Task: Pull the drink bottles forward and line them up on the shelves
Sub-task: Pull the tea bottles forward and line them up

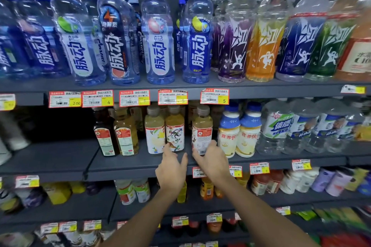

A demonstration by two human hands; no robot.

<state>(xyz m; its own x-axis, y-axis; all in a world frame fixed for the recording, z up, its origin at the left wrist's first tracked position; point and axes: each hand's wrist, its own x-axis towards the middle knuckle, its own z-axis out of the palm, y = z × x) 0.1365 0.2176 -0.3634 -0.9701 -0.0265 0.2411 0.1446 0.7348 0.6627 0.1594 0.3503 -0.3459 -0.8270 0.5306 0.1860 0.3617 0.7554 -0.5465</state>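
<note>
We've got our left hand [170, 168] w/ fingers spread loose, tips touching the base of the monkey-label tea bottle [175, 128], no grip. Just right of that bottle, our right hand [210, 158] wraps the bottom of the red-label tea bottle [202, 129]. Both bottles stand mid-depth on the dark grey shelf [124, 164], under red-yellow price tags [173, 96].

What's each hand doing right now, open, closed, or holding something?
Left hand: open, fingertips at the base of the monkey-label bottle, not gripping it.
Right hand: closed around the red-label bottle, low down.
</note>
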